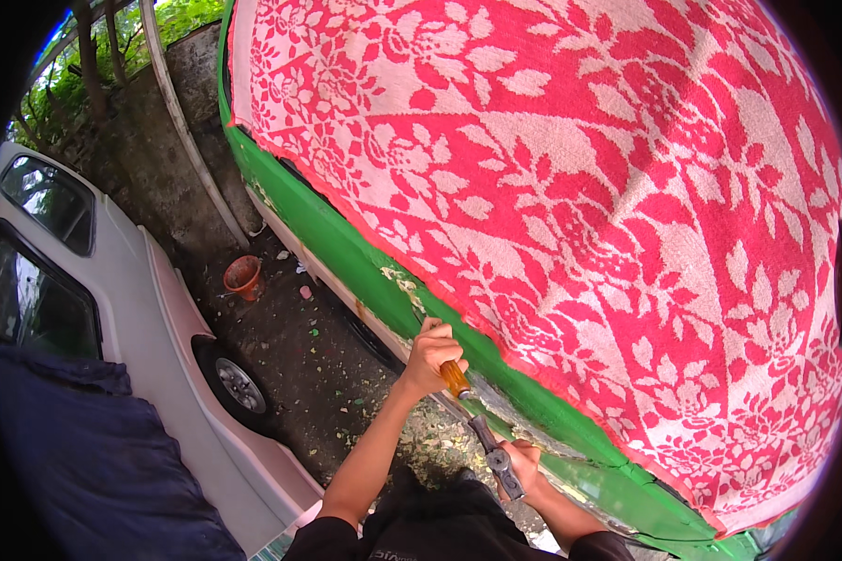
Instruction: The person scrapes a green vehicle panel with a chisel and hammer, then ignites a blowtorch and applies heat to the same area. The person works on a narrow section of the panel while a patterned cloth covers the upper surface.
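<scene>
My left hand [430,360] is closed around a chisel with an amber handle [454,378]. Its thin blade runs forward to the green car body panel [355,255], by a patch of chipped, pale filler [404,288]; the tip is hard to make out. In my right hand [524,463] is a hammer [498,458] with a dark metal head. One end of the hammer head points at the butt of the chisel handle, with a small gap between them. My fingers hide most of the hammer's handle.
A red and pink floral cloth [552,187] covers most of the green car. To the left stands a white car [159,355], a dark blue cloth [94,449] draped on it. An orange bucket [243,277] and scattered paint flakes lie on the dirt ground between.
</scene>
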The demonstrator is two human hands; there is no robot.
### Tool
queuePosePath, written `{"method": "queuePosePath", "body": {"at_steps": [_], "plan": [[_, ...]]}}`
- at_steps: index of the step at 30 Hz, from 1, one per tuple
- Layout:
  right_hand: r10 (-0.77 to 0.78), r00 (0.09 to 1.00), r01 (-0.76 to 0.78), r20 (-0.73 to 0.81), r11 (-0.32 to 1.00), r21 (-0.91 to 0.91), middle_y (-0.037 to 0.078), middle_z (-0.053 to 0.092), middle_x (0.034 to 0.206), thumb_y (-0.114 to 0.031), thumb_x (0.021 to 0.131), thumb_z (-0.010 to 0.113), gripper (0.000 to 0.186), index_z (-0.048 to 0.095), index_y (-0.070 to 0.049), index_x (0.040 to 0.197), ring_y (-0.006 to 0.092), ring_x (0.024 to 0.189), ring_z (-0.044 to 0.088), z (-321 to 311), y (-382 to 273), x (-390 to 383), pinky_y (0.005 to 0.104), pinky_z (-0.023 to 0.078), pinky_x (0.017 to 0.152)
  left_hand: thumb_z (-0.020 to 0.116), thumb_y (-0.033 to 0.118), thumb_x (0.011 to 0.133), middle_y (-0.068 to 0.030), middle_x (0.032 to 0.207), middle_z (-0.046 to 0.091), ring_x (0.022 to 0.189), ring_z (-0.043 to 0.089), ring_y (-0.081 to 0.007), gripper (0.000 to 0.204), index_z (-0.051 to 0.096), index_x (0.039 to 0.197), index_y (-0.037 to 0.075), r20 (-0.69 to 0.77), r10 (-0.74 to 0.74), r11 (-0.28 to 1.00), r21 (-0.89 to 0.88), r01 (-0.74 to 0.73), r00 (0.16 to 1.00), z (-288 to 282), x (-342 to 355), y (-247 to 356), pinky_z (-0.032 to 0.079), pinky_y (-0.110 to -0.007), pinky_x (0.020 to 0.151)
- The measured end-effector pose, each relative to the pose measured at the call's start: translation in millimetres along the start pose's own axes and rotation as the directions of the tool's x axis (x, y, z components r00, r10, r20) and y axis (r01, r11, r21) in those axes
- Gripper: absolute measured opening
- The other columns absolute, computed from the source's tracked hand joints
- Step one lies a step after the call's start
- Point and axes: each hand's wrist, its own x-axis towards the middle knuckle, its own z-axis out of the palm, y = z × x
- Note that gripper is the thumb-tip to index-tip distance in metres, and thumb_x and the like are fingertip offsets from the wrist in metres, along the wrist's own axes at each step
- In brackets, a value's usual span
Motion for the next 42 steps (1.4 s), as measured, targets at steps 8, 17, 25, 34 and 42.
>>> {"method": "queuePosePath", "body": {"at_steps": [8, 17, 25, 34, 42], "plan": [[0.129, 0.991, -0.129, -0.034, 0.992, 0.005, 0.006, 0.056, 0.061, -0.013, 0.082, 0.063, 0.012, 0.057, -0.006, 0.074, 0.0240, 0.048, 0.054, 6.0, 8.4, -14.3, 0.0330, 0.043, 0.048, 0.066, 0.003, 0.060, -0.0035, 0.052, 0.036, 0.059, 0.040, -0.0217, 0.030, 0.037, 0.054, 0.006, -0.016, 0.066, 0.998, 0.005, -0.066, 0.998, 2.1, 18.5, 26.5, 0.036, -0.039, 0.071], [0.187, 0.982, -0.183, -0.038, 0.979, 0.085, 0.004, 0.056, 0.062, -0.037, 0.096, 0.058, 0.037, 0.058, -0.006, 0.076, 0.0212, 0.049, 0.054, 4.4, -8.0, -8.0, 0.0319, 0.045, 0.050, 0.067, 0.005, 0.057, -0.0050, 0.052, 0.032, 0.057, 0.039, -0.0235, 0.031, 0.036, 0.054, 0.006, 0.034, 0.036, 0.999, -0.022, -0.035, 0.999, -4.3, 27.5, 20.6, 0.036, -0.038, 0.071], [-0.006, 0.999, 0.012, -0.045, 0.991, 0.133, 0.008, 0.050, 0.062, -0.004, 0.072, 0.061, 0.017, 0.062, -0.002, 0.088, 0.0298, 0.044, 0.047, -11.5, -9.8, 6.1, 0.0383, 0.034, 0.044, 0.067, 0.005, 0.057, -0.0053, 0.052, 0.032, 0.057, 0.038, -0.0235, 0.032, 0.035, 0.055, 0.006, 0.085, 0.003, 0.999, -0.052, 0.002, 0.996, -8.2, 34.1, 21.5, 0.037, -0.038, 0.072], [0.074, 0.997, -0.072, -0.026, 0.996, 0.054, 0.009, 0.049, 0.059, -0.002, 0.065, 0.059, 0.024, 0.061, -0.002, 0.088, 0.0292, 0.043, 0.050, -12.5, -12.7, 25.2, 0.0380, 0.038, 0.045, 0.067, 0.004, 0.058, -0.0050, 0.052, 0.031, 0.055, 0.034, -0.0231, 0.035, 0.032, 0.055, 0.006, -0.041, -0.021, 0.999, -0.043, 0.019, 0.999, -1.0, 32.3, 22.4, 0.036, -0.036, 0.069], [0.141, 0.987, -0.136, -0.074, 0.988, 0.071, 0.005, 0.055, 0.061, -0.041, 0.101, 0.053, 0.046, 0.054, 0.000, 0.082, 0.0156, 0.045, 0.048, -13.8, -11.3, 24.2, 0.0308, 0.038, 0.045, 0.065, 0.002, 0.057, -0.0056, 0.052, 0.027, 0.053, 0.029, -0.0224, 0.037, 0.028, 0.056, 0.006, -0.090, -0.039, 0.995, -0.100, 0.030, 0.995, -4.8, 39.3, 21.4, 0.035, -0.035, 0.068]]}}
